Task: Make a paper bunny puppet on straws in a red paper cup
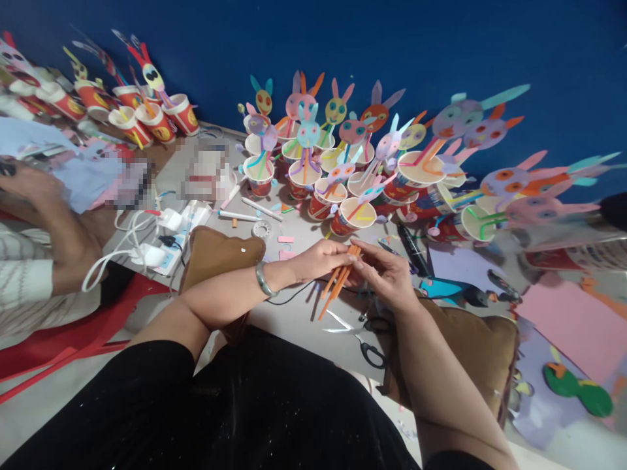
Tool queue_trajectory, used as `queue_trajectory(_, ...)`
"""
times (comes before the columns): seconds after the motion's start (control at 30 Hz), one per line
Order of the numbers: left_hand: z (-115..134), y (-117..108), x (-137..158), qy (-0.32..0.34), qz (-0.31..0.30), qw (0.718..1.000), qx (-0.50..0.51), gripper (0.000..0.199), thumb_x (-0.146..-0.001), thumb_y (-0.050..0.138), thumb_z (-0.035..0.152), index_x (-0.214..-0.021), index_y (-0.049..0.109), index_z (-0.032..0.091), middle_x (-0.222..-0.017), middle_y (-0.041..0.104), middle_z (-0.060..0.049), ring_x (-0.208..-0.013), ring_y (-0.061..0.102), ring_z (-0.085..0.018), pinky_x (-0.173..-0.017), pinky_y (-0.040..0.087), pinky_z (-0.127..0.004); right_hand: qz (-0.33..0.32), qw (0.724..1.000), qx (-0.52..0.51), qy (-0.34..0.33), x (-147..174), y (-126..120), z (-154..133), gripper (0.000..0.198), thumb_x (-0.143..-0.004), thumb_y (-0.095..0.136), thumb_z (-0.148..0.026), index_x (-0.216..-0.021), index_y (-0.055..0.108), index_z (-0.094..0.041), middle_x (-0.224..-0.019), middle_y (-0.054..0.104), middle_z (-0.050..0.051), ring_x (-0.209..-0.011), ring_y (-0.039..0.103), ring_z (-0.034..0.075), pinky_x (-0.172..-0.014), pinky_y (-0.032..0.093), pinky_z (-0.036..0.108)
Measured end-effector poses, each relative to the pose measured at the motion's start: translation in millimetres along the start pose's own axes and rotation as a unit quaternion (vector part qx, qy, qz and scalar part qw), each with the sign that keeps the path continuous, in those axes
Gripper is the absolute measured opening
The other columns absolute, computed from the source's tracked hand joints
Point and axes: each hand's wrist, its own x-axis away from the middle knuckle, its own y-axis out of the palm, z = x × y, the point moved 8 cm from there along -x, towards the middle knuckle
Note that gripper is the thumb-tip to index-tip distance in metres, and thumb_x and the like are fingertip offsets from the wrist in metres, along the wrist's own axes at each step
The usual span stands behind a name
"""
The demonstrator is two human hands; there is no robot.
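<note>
Several orange straws (337, 287) are gathered in a loose bundle between my two hands, their lower ends slanting down toward the table. My left hand (317, 259) has its fingers closed around the bundle from the left. From the other side my right hand (390, 275) pinches the upper part of the same straws, thumb toward the tips of my left fingers. Just below lie open scissors (373, 356) with black handles. Beyond my hands stand several red paper cups (347, 225) holding straw figures with colourful paper rabbit heads (309, 132).
Brown cushions (460, 346) lie under my forearms. A power strip (189, 219) with white plugs and cables is at left, near a co-worker's arm (73, 241). Pink paper (571, 326), a black marker (412, 248) and a tape roll (262, 229) lie about. A blue wall (343, 39) closes the back.
</note>
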Motion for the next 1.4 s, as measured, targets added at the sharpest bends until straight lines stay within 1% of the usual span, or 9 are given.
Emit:
queue_trajectory(0.47, 1.4, 4.1, 4.8, -0.025, 0.024, 0.999, -0.009, 0.032, -0.08, 0.081, 0.039, -0.081, 0.065, 0.011, -0.069, 0.069, -0.004, -0.063, 0.069, -0.014, -0.07, 0.06, -0.03, -0.003, 1.0, 0.007, -0.009, -2.6, -0.7, -5.2, 0.043, -0.087, 0.072, -0.053, -0.117, 0.076, -0.022, -0.096, 0.077, 0.008, -0.072, 0.069, 0.018, -0.066, 0.058, 0.031)
queue_trajectory(0.67, 11.3, -9.1, 2.1, 0.056, 0.052, 0.995, -0.061, 0.029, -0.087, 0.073, 0.039, -0.093, 0.07, 0.011, -0.08, 0.071, -0.005, -0.074, 0.069, -0.014, -0.074, 0.057, -0.028, -0.024, 0.998, -0.05, 0.0, 0.6, 14.4, -3.9, 0.067, -0.086, 0.076, -0.051, -0.143, 0.057, -0.023, -0.117, 0.074, 0.011, -0.097, 0.072, 0.023, -0.082, 0.06, 0.035)
queue_trajectory(0.73, 21.5, -13.8, 3.8, 0.106, 0.075, 0.987, -0.094, 0.028, -0.088, 0.071, 0.039, -0.094, 0.072, 0.011, -0.087, 0.071, -0.006, -0.082, 0.068, -0.014, -0.081, 0.055, -0.029, -0.003, 0.997, -0.08, 0.017, 1.0, 18.2, 0.2, 0.077, -0.082, 0.079, -0.053, -0.148, 0.05, -0.025, -0.122, 0.071, 0.011, -0.093, 0.072, 0.021, -0.077, 0.06, 0.033)
queue_trajectory(0.87, 42.3, -16.4, 11.1, 0.207, 0.117, 0.956, -0.172, 0.022, -0.089, 0.07, 0.035, -0.087, 0.076, 0.014, -0.106, 0.067, -0.007, -0.101, 0.063, -0.015, -0.096, 0.051, -0.03, 0.031, 0.995, -0.071, 0.066, 0.2, 20.2, 10.1, 0.057, -0.079, 0.079, -0.06, -0.119, 0.067, -0.021, -0.094, 0.073, 0.007, -0.062, 0.06, 0.014, -0.051, 0.05, 0.026)
queue_trajectory(0.93, 44.0, -16.5, 12.0, 0.225, 0.125, 0.948, -0.188, 0.021, -0.09, 0.068, 0.034, -0.085, 0.077, 0.016, -0.115, 0.064, -0.008, -0.111, 0.06, -0.017, -0.103, 0.047, -0.031, 0.011, 0.996, -0.048, 0.073, -0.9, 22.8, 7.8, 0.048, -0.08, 0.075, -0.065, -0.093, 0.072, -0.019, -0.075, 0.068, 0.004, -0.059, 0.055, 0.014, -0.05, 0.047, 0.026)
queue_trajectory(1.03, 37.1, -15.9, 8.6, 0.215, 0.109, 0.952, -0.186, 0.023, -0.091, 0.067, 0.036, -0.086, 0.078, 0.017, -0.117, 0.063, -0.008, -0.118, 0.057, -0.018, -0.107, 0.044, -0.032, -0.031, 0.997, -0.034, 0.068, -1.3, 28.6, -1.2, 0.053, -0.083, 0.068, -0.07, -0.072, 0.07, -0.018, -0.06, 0.057, 0.001, -0.055, 0.048, 0.012, -0.05, 0.042, 0.025)
queue_trajectory(1.13, 28.3, -13.8, 4.8, 0.189, 0.079, 0.966, -0.156, 0.026, -0.09, 0.067, 0.04, -0.089, 0.079, 0.016, -0.118, 0.064, -0.008, -0.11, 0.06, -0.017, -0.098, 0.049, -0.031, -0.048, 0.994, -0.048, 0.084, 0.5, 33.8, -3.5, 0.057, -0.086, 0.063, -0.072, -0.069, 0.07, -0.017, -0.052, 0.048, -0.001, -0.05, 0.04, 0.011, -0.046, 0.034, 0.025)
queue_trajectory(1.23, 23.8, -10.3, 3.5, 0.161, 0.053, 0.979, -0.117, 0.031, -0.089, 0.068, 0.044, -0.094, 0.078, 0.015, -0.114, 0.066, -0.008, -0.097, 0.063, -0.016, -0.087, 0.052, -0.029, -0.049, 0.991, -0.069, 0.104, 2.4, 37.2, 0.4, 0.057, -0.085, 0.064, -0.071, -0.072, 0.072, -0.017, -0.052, 0.049, 0.0, -0.049, 0.04, 0.011, -0.043, 0.03, 0.025)
queue_trajectory(1.4, 26.9, -10.7, 4.6, 0.169, 0.062, 0.976, -0.118, 0.032, -0.087, 0.072, 0.044, -0.095, 0.078, 0.013, -0.101, 0.072, -0.008, -0.101, 0.065, -0.017, -0.095, 0.051, -0.031, -0.035, 0.988, -0.088, 0.123, 2.6, 36.8, 5.1, 0.055, -0.084, 0.066, -0.07, -0.072, 0.072, -0.017, -0.057, 0.055, 0.001, -0.05, 0.042, 0.011, -0.044, 0.031, 0.024)
